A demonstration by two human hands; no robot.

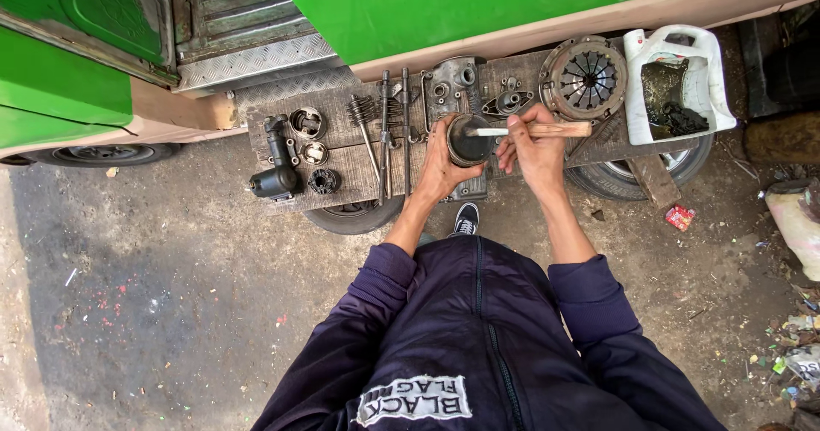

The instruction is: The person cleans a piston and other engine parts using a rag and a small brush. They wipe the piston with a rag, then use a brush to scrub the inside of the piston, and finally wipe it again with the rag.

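Left hand (442,159) wrapped round dark cylindrical part, prob. a piston (468,140), open end turned up twd head so inside shows. Right hand (534,145) closed on wooden-handled tool (540,129), pale tip laid across piston rim, handle running out rightwards for reach. Beyond both hands: plank (342,153) w/ engine parts in a row, clutch plate (586,76) & cut white jug (679,81) to rt, all within arm's reach.

A single head-worn view is provided; the scene is looked down on steeply from above the person's torso; the weathered wooden parts board (359,153) is seen at arm's length.
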